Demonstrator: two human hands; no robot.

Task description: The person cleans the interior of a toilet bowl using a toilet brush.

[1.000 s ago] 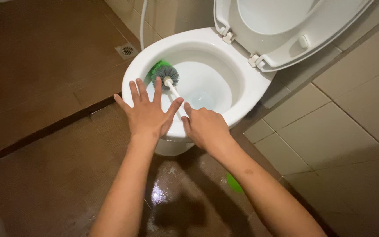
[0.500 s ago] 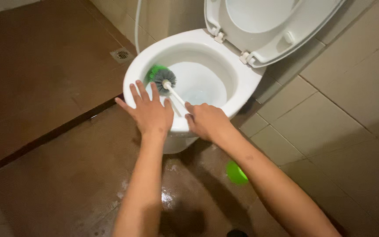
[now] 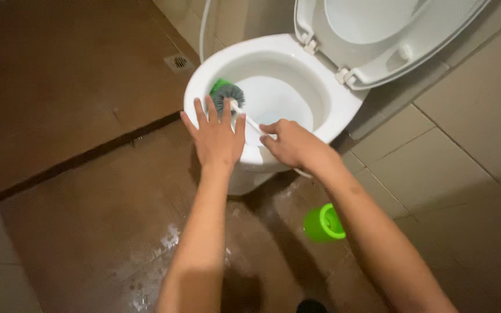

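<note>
Mid-scrub, centre frame: right hand (image 3: 288,145) closed around the white handle of the toilet brush (image 3: 227,97), bristles against the bowl's left inner wall, left hand (image 3: 218,136) flat and splayed on the toilet rim (image 3: 343,110), holding nothing; green brush holder (image 3: 323,223) waits empty on the wet floor.

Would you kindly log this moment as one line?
right hand: grips toilet brush handle | left hand: flat on toilet bowl rim | green holder: on floor
</note>
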